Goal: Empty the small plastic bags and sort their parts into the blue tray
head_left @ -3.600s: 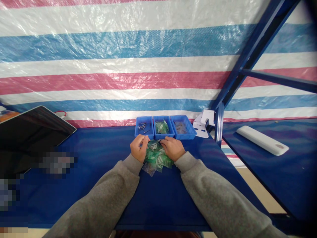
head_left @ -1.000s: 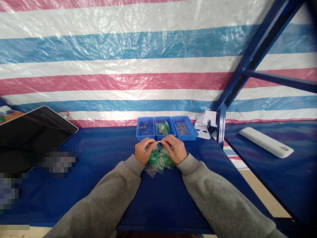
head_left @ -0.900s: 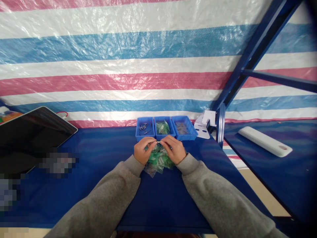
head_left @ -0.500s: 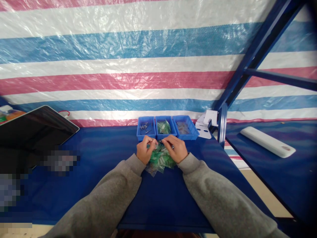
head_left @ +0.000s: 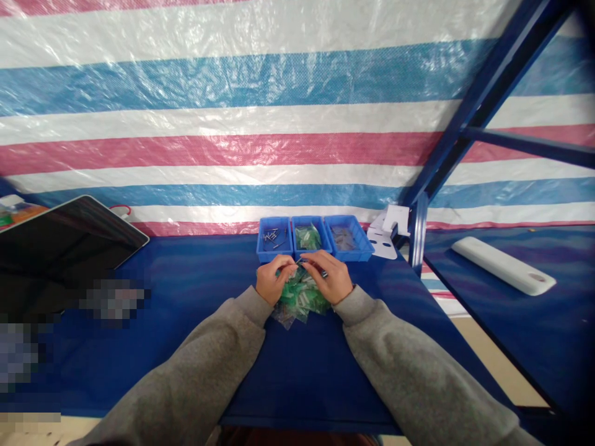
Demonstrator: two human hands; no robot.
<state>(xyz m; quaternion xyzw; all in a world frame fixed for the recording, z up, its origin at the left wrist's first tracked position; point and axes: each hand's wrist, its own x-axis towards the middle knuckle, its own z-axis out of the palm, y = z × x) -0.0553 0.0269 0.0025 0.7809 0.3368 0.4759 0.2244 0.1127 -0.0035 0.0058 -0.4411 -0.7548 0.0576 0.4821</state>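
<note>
My left hand (head_left: 273, 280) is pinched closed above the left edge of a pile of small clear and green bags (head_left: 302, 298); what it grips is too small to name. Facing it, my right hand (head_left: 331, 277) is closed around a small metal piece (head_left: 324, 274), its fingertips almost touching the left ones. Just behind the hands stand three blue bins in a row. The left bin (head_left: 275, 255) contains several metal pins, the middle bin (head_left: 312, 254) green and clear bags, and the right bin (head_left: 354, 256) flat clear bags.
A dark-screened device (head_left: 69, 248) lies on the blue table (head_left: 186, 266) at the left. White cut-out pieces (head_left: 383, 240) are beside the blue metal frame (head_left: 419, 229) on the right. A long white object (head_left: 504, 265) rests on the neighbouring table. Striped sheeting hangs behind.
The fingertips of both hands have shifted slightly, and a thin dark piece now shows between them. The bins and bag pile stay in place.
</note>
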